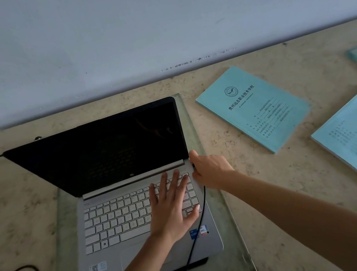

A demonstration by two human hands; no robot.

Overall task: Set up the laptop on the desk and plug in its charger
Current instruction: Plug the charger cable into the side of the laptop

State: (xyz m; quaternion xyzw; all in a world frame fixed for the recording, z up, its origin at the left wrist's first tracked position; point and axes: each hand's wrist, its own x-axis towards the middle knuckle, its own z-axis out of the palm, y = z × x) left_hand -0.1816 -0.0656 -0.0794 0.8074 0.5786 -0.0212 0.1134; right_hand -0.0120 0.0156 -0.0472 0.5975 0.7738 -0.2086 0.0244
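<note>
Your laptop (135, 197) sits open at frame center, screen dark. Your left hand (172, 206) lies flat on the keys; your right hand (211, 169) pinches the charger cable (198, 229) at its right edge — plug apparently going in, seating unconfirmed.

silver laptop (138, 219), black cable (197, 225), teal booklets (253, 108), mottled beige desk (281, 190).

Silver laptop (137, 208) open, charger cable (202, 215) at right edge.
</note>
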